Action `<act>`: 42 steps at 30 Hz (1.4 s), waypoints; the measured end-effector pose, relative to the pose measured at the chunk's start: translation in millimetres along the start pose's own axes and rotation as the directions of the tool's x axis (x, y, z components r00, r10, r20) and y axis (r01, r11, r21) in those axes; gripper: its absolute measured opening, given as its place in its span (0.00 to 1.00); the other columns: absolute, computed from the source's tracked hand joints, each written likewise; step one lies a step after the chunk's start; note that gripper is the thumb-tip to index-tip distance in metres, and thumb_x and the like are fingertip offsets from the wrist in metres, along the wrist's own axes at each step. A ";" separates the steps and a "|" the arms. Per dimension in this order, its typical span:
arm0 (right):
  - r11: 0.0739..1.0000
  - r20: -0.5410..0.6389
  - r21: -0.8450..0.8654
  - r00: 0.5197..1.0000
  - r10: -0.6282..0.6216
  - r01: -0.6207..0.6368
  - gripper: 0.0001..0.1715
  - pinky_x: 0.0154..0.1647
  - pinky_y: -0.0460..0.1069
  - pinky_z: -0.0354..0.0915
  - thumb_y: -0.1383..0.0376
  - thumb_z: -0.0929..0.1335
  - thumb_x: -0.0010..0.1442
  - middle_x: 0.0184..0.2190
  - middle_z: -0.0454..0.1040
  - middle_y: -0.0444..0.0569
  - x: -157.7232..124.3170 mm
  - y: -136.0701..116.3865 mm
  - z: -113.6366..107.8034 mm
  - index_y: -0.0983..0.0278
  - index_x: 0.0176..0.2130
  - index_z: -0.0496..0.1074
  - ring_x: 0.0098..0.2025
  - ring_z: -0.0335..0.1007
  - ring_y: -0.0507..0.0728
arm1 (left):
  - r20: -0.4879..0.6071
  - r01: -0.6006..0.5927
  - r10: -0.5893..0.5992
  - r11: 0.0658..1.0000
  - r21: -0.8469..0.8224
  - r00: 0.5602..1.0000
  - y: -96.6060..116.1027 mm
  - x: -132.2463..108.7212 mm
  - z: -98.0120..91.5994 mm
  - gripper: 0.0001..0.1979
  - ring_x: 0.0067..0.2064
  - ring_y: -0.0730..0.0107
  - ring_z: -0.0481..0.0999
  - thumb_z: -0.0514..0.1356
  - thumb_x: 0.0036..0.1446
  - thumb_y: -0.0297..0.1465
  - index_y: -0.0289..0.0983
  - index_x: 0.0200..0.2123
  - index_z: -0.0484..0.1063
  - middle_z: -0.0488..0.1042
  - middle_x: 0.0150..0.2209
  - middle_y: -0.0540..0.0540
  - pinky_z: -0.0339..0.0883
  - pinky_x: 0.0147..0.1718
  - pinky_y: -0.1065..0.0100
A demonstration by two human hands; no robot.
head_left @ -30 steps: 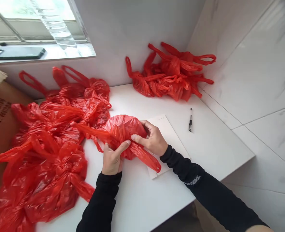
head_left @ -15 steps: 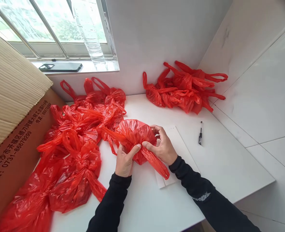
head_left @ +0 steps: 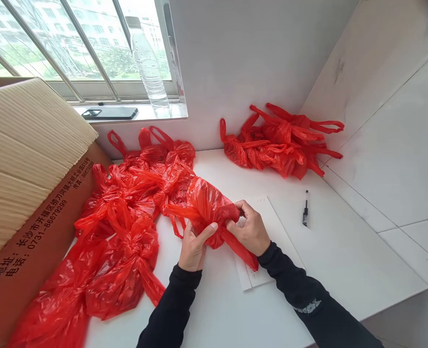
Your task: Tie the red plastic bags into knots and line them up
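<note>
Between my two hands is a red plastic bag (head_left: 207,200), gathered in the middle, held just above the white table (head_left: 217,299). My left hand (head_left: 195,245) grips its near left side, thumb pressed on the gathered part. On the right side, my right hand (head_left: 250,228) is closed on the plastic, fingers curled behind it. One handle of the bag hangs down below my right hand. What the bag contains is hidden. Sheets of white paper (head_left: 277,224) lie partly under my right hand and forearm.
Several knotted red bags (head_left: 126,246) crowd the table's left side, beside an open cardboard box (head_left: 47,232). Another pile of red bags (head_left: 279,142) lies against the back wall. A black pen (head_left: 305,210) is at right. The windowsill holds a phone (head_left: 110,113) and a water bottle (head_left: 149,67).
My right hand has pulled the bag's right side slightly outward and its fingers have curled in more. The view has tilted up and left, so the scene sits lower and further right.
</note>
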State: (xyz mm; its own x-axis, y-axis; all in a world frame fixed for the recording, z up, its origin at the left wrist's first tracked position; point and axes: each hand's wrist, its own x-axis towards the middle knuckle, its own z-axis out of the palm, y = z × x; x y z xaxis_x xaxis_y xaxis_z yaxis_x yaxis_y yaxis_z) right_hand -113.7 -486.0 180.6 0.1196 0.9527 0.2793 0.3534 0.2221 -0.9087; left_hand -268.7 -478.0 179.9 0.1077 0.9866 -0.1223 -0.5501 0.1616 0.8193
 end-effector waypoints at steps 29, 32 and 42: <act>0.932 0.124 0.342 0.989 0.083 -0.121 0.18 0.47 0.53 0.69 0.54 0.70 0.63 0.44 0.77 0.49 6.9 5.7 -7.9 0.60 0.48 0.74 0.45 0.73 0.60 | 0.112 0.091 -0.105 0.988 0.125 0.988 -11.6 7.0 -18.6 0.12 0.30 0.71 0.74 0.71 0.46 0.29 0.35 0.34 0.75 0.76 0.29 0.51 0.70 0.33 0.69; 0.933 0.105 0.343 0.991 0.079 -0.111 0.18 0.47 0.53 0.69 0.56 0.70 0.61 0.44 0.77 0.48 7.0 5.6 -7.5 0.59 0.50 0.72 0.46 0.72 0.59 | 0.166 0.070 -0.105 0.976 0.206 0.980 -14.6 8.6 -21.4 0.11 0.31 0.71 0.73 0.71 0.47 0.30 0.35 0.33 0.74 0.76 0.29 0.51 0.69 0.33 0.69; 0.894 0.100 0.411 0.983 0.151 -0.179 0.19 0.50 0.54 0.70 0.52 0.69 0.63 0.47 0.78 0.50 7.1 5.7 -6.3 0.60 0.49 0.73 0.48 0.74 0.61 | 0.136 0.144 -0.154 0.987 0.077 0.979 -5.8 4.3 -14.2 0.13 0.36 0.64 0.80 0.69 0.53 0.35 0.36 0.41 0.77 0.80 0.36 0.46 0.74 0.37 0.65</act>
State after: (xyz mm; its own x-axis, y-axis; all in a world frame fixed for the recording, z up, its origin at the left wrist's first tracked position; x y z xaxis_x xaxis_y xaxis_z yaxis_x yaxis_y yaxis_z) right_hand -105.0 -479.3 179.3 0.0783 0.9913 0.1062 -0.0863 0.1129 -0.9898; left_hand -276.8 -474.4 166.7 0.3025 0.9379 -0.1696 -0.4637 0.3003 0.8336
